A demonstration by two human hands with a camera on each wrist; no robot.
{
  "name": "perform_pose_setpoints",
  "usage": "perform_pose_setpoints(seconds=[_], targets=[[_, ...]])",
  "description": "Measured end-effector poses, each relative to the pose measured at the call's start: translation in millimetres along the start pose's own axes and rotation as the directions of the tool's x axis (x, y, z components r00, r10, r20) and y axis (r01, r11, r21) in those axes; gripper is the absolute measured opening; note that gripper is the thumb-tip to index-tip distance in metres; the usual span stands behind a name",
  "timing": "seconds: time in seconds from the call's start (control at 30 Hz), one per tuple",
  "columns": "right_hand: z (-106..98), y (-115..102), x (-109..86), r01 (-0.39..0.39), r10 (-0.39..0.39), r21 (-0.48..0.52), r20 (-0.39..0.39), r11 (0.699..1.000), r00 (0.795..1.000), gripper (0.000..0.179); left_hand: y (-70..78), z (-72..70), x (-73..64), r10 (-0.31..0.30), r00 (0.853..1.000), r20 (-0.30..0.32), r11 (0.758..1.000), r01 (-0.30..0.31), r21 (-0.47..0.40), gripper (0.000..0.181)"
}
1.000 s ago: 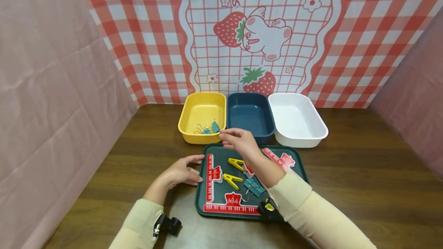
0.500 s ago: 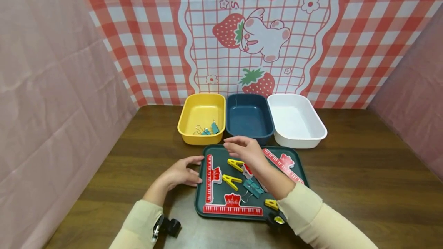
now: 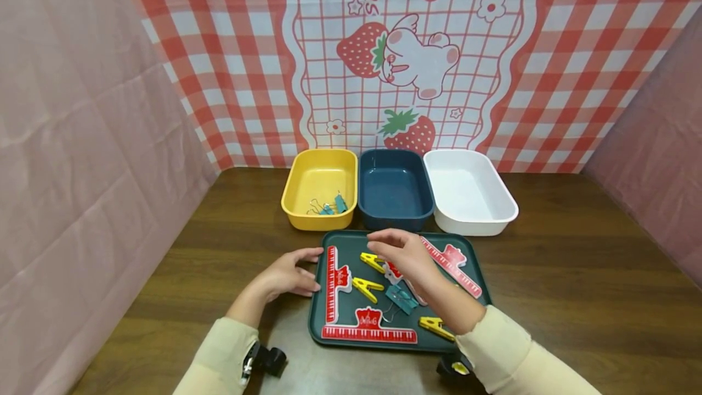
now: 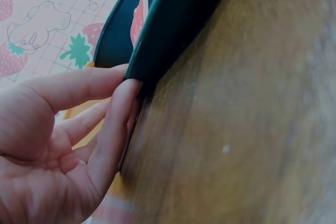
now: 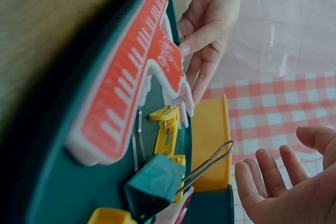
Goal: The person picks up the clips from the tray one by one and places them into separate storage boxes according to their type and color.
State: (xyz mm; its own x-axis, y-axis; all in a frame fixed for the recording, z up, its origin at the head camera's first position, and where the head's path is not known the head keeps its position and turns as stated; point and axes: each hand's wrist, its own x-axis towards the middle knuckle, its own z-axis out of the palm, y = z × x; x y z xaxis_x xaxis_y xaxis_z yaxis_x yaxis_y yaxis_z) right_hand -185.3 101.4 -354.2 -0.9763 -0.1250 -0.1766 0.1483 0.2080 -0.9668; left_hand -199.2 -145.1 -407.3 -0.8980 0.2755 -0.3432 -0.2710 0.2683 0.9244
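My left hand (image 3: 287, 273) rests its fingertips against the left rim of the dark green tray (image 3: 351, 239); the left wrist view shows the thumb and fingers touching that rim. My right hand (image 3: 408, 258) hovers above the tray's back part with loosely bent fingers, holding nothing. Below it lie yellow clothespins (image 3: 367, 289), a teal binder clip (image 3: 402, 298) with wire handles, and several red paper clips printed with piano keys (image 3: 370, 329). One of these red clips is partly hidden behind the right hand and forearm. Teal binder clips (image 3: 340, 203) also lie in the yellow bin (image 3: 320, 222).
Behind the tray stand three bins in a row: the yellow one, a dark blue bin (image 3: 396, 223) and a white bin (image 3: 475, 227). A checked cloth (image 3: 236, 66) hangs behind them. Wooden tabletop (image 3: 565, 261) surrounds the tray.
My right hand has moved back from the yellow bin's front edge, toward me and to the right, over the tray. The left hand has stayed at the tray's rim.
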Motion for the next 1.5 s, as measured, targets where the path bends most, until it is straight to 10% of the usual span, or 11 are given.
perform_pose_setpoints(seconds=[0.83, 1.5], targets=[[-17, 26, -18.6, 0.07, -0.054, -0.248, 0.069, 0.966, 0.996, 0.038, -3.3, -3.1, 2.0, -0.005, 1.0, 0.0, 1.0, 0.005, -0.003, 0.069], [-42, 45, -24.0, 0.294, -0.189, -0.471, 0.258, 0.832, 0.947, 0.041, 0.9, 0.8, 1.3, -0.006, 1.0, -0.018, 1.0, 0.006, 0.009, 0.07]])
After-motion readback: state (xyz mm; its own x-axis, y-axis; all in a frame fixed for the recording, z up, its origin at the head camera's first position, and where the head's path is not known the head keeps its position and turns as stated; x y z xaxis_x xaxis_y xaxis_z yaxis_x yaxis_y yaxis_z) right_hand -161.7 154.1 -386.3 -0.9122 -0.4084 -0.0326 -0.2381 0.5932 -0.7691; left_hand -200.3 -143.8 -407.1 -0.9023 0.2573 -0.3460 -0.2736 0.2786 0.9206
